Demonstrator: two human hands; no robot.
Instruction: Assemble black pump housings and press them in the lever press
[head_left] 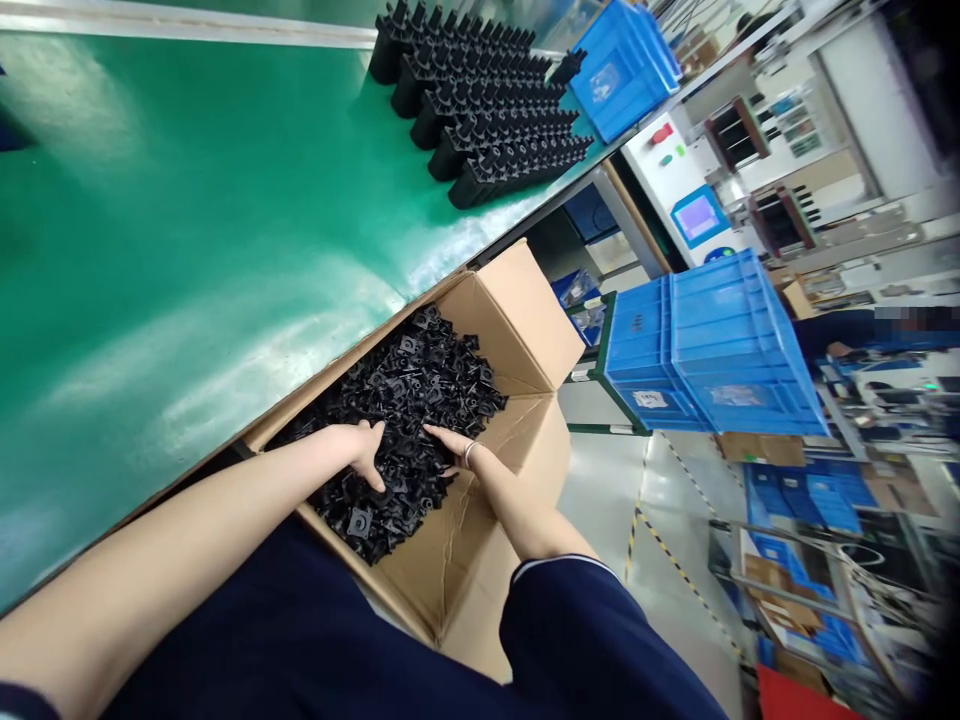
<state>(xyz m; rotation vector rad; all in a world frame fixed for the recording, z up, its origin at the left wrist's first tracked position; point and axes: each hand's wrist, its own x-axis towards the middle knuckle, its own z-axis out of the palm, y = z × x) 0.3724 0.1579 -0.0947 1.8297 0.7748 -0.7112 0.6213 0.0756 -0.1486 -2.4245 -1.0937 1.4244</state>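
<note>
An open cardboard box [517, 420] stands against the table's edge, filled with a heap of small black plastic parts [412, 375]. Both hands are down in this heap, facing each other. My left hand [367, 452] rests on the left part of the pile, its thumb and fingers apart and some fingertips hidden among the parts. My right hand [450, 442] touches the pile near the box's right wall, fingers stretched out and partly sunk between the parts. Around the right wrist is a bracelet [470, 455]. I see no part gripped in either hand.
On the green table [187, 220] stand several rows of black plastic pieces [487, 100], beside a blue bin [626, 70]. Stacked blue crates [712, 345] stand right of the box. Beyond is a machine with a small screen [699, 218]. Another person's arm [836, 335] shows at far right.
</note>
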